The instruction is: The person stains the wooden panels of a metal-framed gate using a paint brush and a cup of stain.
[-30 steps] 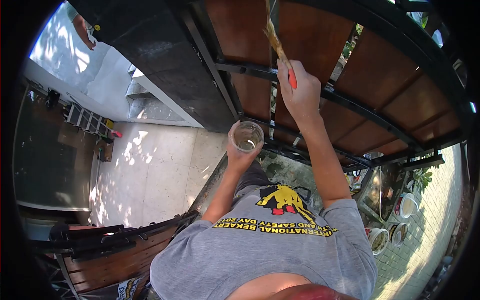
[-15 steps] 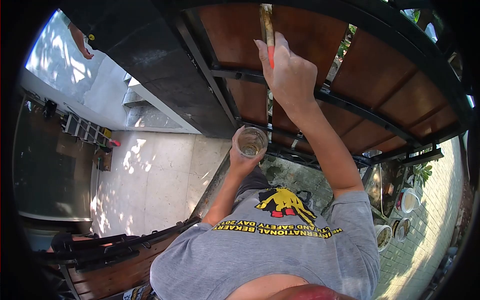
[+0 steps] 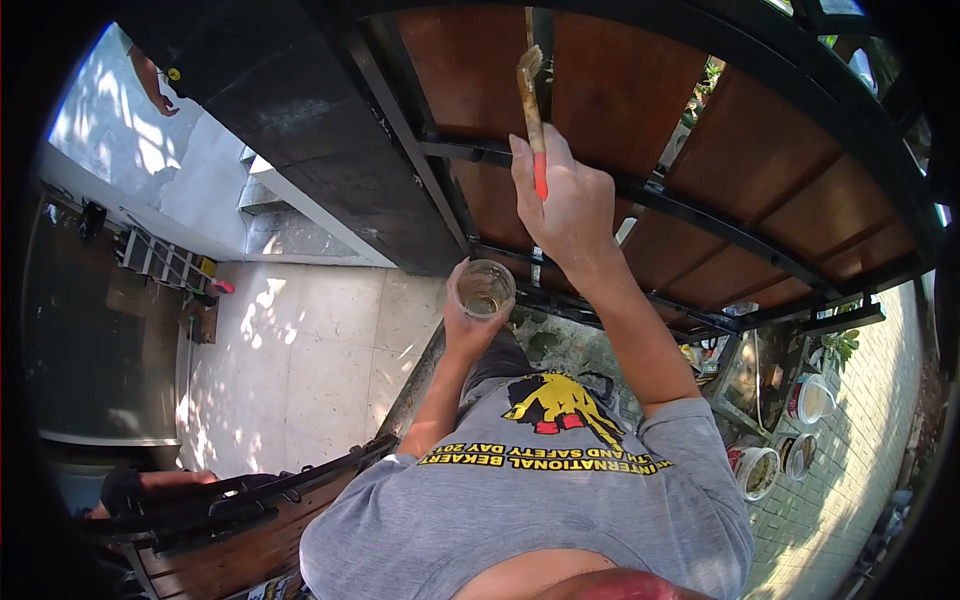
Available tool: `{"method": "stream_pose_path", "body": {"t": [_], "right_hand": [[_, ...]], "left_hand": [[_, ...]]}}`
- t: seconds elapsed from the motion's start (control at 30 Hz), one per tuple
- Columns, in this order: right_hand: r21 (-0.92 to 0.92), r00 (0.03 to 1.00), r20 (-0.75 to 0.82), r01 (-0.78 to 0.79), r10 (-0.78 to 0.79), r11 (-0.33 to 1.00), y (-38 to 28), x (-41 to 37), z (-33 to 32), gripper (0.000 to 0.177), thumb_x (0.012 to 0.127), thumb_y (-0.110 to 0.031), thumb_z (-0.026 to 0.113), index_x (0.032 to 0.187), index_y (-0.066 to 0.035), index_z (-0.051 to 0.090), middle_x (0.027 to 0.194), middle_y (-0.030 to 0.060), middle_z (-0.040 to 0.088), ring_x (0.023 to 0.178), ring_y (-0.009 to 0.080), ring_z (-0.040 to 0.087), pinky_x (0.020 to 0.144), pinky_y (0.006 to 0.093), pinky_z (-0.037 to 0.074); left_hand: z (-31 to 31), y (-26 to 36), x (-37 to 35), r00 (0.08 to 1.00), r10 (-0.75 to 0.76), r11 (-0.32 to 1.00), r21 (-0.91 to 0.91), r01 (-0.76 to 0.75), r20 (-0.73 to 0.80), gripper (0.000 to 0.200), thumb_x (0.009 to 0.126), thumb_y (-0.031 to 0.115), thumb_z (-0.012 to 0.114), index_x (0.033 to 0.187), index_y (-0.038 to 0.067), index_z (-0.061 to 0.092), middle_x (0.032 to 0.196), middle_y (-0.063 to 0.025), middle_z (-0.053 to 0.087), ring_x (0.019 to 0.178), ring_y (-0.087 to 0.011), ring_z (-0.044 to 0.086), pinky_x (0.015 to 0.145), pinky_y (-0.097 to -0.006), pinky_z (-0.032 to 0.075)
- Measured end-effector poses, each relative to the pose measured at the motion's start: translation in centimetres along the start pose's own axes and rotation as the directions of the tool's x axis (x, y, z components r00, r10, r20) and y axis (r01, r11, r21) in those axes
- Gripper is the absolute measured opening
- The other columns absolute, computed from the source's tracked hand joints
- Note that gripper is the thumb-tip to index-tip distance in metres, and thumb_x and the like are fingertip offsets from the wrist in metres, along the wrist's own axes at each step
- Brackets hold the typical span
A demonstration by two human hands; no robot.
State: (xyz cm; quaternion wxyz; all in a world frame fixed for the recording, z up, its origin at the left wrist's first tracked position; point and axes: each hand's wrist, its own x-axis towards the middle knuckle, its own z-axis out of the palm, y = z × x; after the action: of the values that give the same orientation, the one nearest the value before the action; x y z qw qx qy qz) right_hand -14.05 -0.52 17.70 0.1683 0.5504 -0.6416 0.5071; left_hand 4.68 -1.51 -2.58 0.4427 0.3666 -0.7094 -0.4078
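Observation:
My right hand [image 3: 568, 205] grips a paintbrush [image 3: 534, 115] by its red-tipped handle, bristles pointing up. The brush is in front of reddish-brown wooden panels [image 3: 625, 90] set in a black metal frame [image 3: 735, 222], its tip overlapping a narrow gap between two panels. Lower and to the left, my left hand [image 3: 466, 328] is wrapped round a clear plastic cup [image 3: 484, 288]. A little yellowish liquid shows at the bottom of the cup.
White buckets [image 3: 758, 473] stand on the paving at the right. A ladder [image 3: 160, 262] leans at the far left. Another person's hand [image 3: 160, 98] shows at top left, and a person's arm [image 3: 180, 478] behind the lower-left wooden panel [image 3: 240, 540].
My right hand and the brush have come down, away from the top of the panel gap. The cup has shifted slightly left and down. An arm has come into view at lower left.

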Motion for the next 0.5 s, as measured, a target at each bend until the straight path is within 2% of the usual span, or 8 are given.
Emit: {"method": "stream_pose_path", "body": {"t": [0.1,0.13,0.23,0.27,0.37,0.5], "right_hand": [[0.079,0.981,0.095,0.163,-0.17,0.983,0.8,-1.4,-0.2,0.03,0.099,-0.027,0.068,0.092,0.002,0.065,0.056,0.0142,0.063,0.046,0.0293,0.064,0.047,0.0378,0.051],[0.089,0.988,0.051,0.138,-0.143,0.986,0.8,-2.3,0.1,0.028,0.097,-0.025,0.071,0.098,0.002,0.068,0.062,0.0141,0.065,0.05,0.0293,0.065,0.048,0.0368,0.05],[0.298,0.999,-0.026,0.049,-0.043,0.953,1.1,-3.1,0.4,0.027,0.097,-0.022,0.071,0.105,0.004,0.07,0.064,0.0148,0.064,0.051,0.03,0.064,0.048,0.0363,0.049],[0.332,0.998,0.061,-0.011,-0.01,0.943,1.3,-3.0,0.2,0.025,0.098,-0.019,0.071,0.107,0.004,0.07,0.065,0.0149,0.064,0.052,0.0297,0.064,0.049,0.0354,0.049],[0.309,0.984,0.118,0.09,-0.132,0.947,2.0,-2.4,0.2,0.026,0.098,-0.019,0.071,0.11,0.004,0.069,0.065,0.0148,0.064,0.051,0.0283,0.064,0.05,0.0346,0.049],[0.34,0.984,0.085,0.121,-0.158,0.933,1.3,-0.9,1.1,0.024,0.098,-0.017,0.072,0.109,0.004,0.07,0.062,0.0121,0.061,0.049,0.0243,0.061,0.05,0.0324,0.048]], "left_hand": [[0.7,-0.5,0.9,1.0,-0.008,0.998,-0.058,0.009,0.01,0.095,0.071,0.014,0.093,0.15,0.0,0.04,0.124,-0.0119,0.066,0.112,-0.0221,0.066,0.1,-0.036,0.052],[0.8,-0.6,1.1,1.0,-0.016,0.996,-0.083,0.017,0.018,0.095,0.071,0.014,0.093,0.15,0.0,0.041,0.124,-0.0119,0.066,0.112,-0.022,0.066,0.1,-0.036,0.052],[1.1,0.0,1.9,0.998,0.057,0.995,-0.084,-0.056,0.007,0.095,0.071,0.014,0.093,0.149,0.001,0.04,0.124,-0.0118,0.067,0.112,-0.0219,0.067,0.1,-0.0361,0.052],[1.1,-0.1,1.8,0.999,0.033,0.994,-0.104,-0.03,0.025,0.095,0.071,0.013,0.092,0.149,0.0,0.04,0.125,-0.0121,0.066,0.112,-0.0221,0.067,0.1,-0.0365,0.052],[0.8,-0.7,2.2,0.998,-0.004,0.991,-0.134,0.012,0.063,0.095,0.071,0.011,0.092,0.149,0.0,0.04,0.126,-0.0128,0.065,0.114,-0.0223,0.065,0.101,-0.0372,0.052],[-0.1,-2.1,3.3,0.997,0.014,0.993,-0.118,-0.005,0.072,0.095,0.071,0.012,0.092,0.149,0.0,0.04,0.127,-0.0128,0.064,0.116,-0.0219,0.065,0.102,-0.037,0.051]]}}
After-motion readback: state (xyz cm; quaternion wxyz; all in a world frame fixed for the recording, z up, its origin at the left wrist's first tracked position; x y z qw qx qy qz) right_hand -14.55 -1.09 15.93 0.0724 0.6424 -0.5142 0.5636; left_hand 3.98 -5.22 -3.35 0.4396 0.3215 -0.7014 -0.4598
